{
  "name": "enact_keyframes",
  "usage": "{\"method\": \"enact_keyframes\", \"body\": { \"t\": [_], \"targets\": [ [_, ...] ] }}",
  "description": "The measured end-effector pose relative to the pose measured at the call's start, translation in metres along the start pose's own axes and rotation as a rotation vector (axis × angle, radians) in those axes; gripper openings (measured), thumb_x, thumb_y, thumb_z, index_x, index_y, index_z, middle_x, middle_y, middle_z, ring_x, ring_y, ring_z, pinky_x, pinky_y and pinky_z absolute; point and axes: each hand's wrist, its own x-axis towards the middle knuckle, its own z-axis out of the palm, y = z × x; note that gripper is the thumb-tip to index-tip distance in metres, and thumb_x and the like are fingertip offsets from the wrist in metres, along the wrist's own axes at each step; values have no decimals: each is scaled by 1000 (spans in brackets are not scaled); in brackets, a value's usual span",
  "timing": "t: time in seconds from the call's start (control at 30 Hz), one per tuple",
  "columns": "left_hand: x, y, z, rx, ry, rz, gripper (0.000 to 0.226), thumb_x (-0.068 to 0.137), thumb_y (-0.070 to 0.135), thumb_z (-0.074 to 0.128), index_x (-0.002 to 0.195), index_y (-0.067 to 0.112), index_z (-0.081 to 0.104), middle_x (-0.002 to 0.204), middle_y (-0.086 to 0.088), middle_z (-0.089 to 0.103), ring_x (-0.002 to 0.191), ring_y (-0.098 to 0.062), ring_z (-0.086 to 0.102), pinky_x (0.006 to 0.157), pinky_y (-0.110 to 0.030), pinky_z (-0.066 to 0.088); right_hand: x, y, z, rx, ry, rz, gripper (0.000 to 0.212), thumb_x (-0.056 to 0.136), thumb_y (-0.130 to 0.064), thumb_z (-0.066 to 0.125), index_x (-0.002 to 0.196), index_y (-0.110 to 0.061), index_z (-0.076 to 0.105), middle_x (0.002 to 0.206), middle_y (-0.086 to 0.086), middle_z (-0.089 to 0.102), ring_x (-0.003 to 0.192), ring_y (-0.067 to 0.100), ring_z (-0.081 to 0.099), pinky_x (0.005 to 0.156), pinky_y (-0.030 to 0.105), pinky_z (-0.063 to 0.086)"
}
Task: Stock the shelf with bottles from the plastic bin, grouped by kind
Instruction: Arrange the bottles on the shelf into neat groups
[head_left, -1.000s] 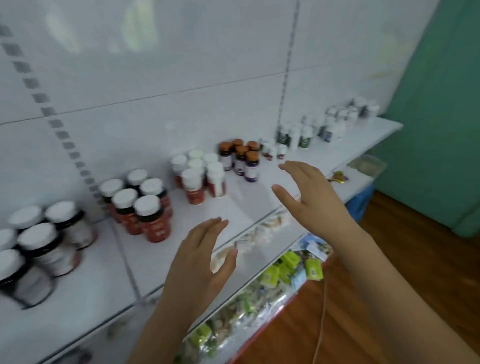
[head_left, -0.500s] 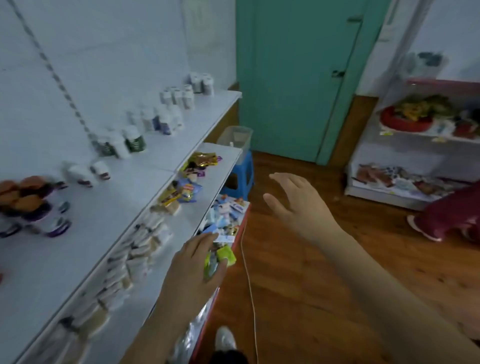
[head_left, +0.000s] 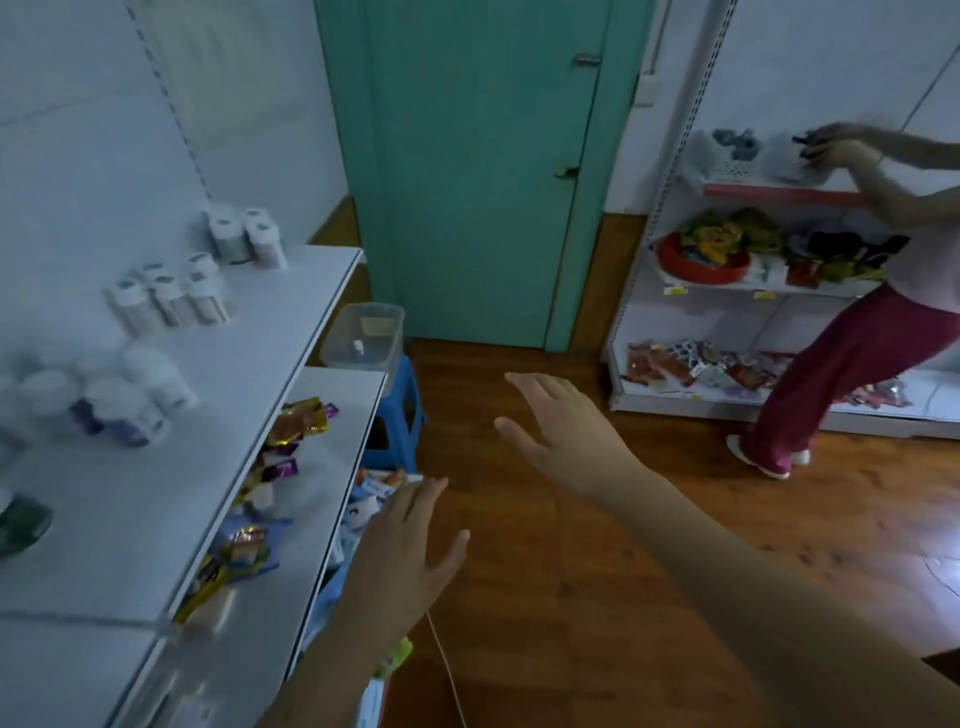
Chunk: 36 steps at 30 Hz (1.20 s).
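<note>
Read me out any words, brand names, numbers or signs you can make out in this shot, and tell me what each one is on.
No text can be read here.
White bottles on the top shelf: labels blurred.
Snack packets on the lower shelf: print smeared.
Plastic bin: a pale label inside, too small.
Yellow price tags on the far shelf: too small.
Boxes beside the left hand: print blurred.
</note>
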Motion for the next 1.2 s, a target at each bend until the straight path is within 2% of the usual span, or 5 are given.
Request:
{"method": "enact_keyframes", "body": {
  "t": [0.27, 0.53, 0.67, 0.9, 1.2],
  "targets": [
    [154, -41, 14, 0, -31, -5, 81, 80, 73, 25, 145, 27, 39, 141, 9, 45, 126, -9, 46, 105, -30, 39, 140, 70, 22, 47, 23, 96, 67, 99, -58, 37, 154, -21, 25, 156, 0, 35, 144, 19, 29, 116, 40, 32],
    [316, -76, 40, 39, 4, -97, 80, 84, 71, 29, 145, 21, 43, 143, 3, 47, 129, -11, 43, 102, -22, 33, 328, 145, 38, 24, -42, -19, 67, 99, -58, 37, 153, -18, 27, 153, 4, 39, 140, 24, 36, 114, 42, 34],
    [390, -87, 41, 55, 46, -165, 84, 85, 76, 26, 142, 19, 46, 136, 0, 52, 122, -15, 49, 99, -30, 43, 420, 172, 36, 29, -83, -105, 68, 100, -57, 36, 153, -17, 27, 153, 5, 39, 139, 25, 35, 113, 42, 33],
    [499, -146, 58, 52, 100, -294, 56, 95, 50, 53, 141, 19, 45, 137, -1, 52, 124, -17, 48, 100, -32, 42, 571, 192, 75, 49, -87, -217, 65, 100, -55, 38, 152, -15, 30, 150, 7, 41, 137, 26, 38, 110, 42, 37],
    [624, -257, 88, 17, 53, -465, 55, 94, 41, 60, 138, 11, 49, 133, -7, 55, 120, -23, 52, 96, -33, 46, 733, 185, 167, 77, -201, -284, 61, 101, -50, 41, 150, -14, 35, 148, 8, 44, 134, 28, 40, 108, 43, 35]
  ]
}}
